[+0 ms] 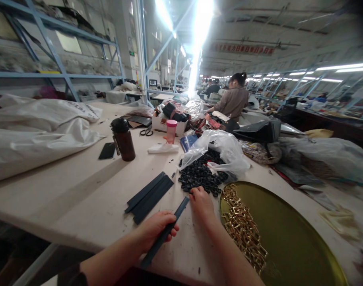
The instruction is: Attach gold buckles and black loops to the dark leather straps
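Observation:
My left hand (157, 229) is closed around a long dark strap (166, 232) that runs diagonally from near my body up toward the pile of small black rings (200, 176). My right hand (201, 201) rests at the near edge of that pile, fingers curled down at the rings by the strap's far end; what they pinch is hidden. A stack of more dark straps (148, 196) lies on the table to the left of my hands. Gold metal buckles (243, 230) lie heaped on a round brass-coloured tray (291, 234) to my right.
A dark bottle (123, 139), a phone (107, 151), a pink cup (171, 131), scissors (146, 132) and a clear plastic bag (220, 149) stand farther back. White sacks (35, 131) fill the left side. Another person (234, 99) sits at the table's far end.

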`<state>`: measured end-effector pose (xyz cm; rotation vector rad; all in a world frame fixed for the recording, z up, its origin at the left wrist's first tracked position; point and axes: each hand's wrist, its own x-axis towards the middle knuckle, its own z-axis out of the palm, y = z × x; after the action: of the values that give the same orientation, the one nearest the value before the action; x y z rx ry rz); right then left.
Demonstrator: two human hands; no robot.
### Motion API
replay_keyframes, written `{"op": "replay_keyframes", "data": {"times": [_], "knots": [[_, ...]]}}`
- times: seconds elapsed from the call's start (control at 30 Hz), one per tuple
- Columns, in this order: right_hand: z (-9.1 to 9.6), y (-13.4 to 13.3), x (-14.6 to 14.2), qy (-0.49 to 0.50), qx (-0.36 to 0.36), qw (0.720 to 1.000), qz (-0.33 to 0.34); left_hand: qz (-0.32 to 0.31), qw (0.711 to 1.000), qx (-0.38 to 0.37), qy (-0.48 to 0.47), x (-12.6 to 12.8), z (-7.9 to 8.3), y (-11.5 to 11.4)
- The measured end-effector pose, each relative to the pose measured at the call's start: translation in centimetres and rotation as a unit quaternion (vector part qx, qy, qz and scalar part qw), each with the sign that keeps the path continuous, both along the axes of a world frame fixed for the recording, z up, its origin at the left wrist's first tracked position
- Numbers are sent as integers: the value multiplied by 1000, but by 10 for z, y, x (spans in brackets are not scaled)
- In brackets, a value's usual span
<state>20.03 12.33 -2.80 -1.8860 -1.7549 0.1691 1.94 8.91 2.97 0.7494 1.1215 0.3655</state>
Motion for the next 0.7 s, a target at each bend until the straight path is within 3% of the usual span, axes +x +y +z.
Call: {"op": "replay_keyframes", "data": {"times": [0.23, 0.33, 0.4, 0.5, 0.57, 0.63, 0.7], "knots": [[-8, -12, -2, 7, -23, 999, 26, 12, 999, -30, -28, -5, -3, 5], [-8, -33, -1, 168, -29, 985, 4, -3, 999, -16, -38, -5, -8, 2], [-5, -49, -3, 376, -61, 924, -11, -35, 998, 21, -41, -5, -10, -3], [2, -66, -10, 651, -94, 751, -50, -80, 992, 90, -29, -3, -11, -11], [8, -73, -18, 757, -80, 642, -91, -95, 987, 132, -11, -2, -11, -16], [13, -77, -26, 805, -71, 576, -119, -115, 973, 197, 17, -3, -12, -18], [17, -79, -33, 824, -67, 550, -122, -141, 951, 268, 55, -5, -12, -20]]}}
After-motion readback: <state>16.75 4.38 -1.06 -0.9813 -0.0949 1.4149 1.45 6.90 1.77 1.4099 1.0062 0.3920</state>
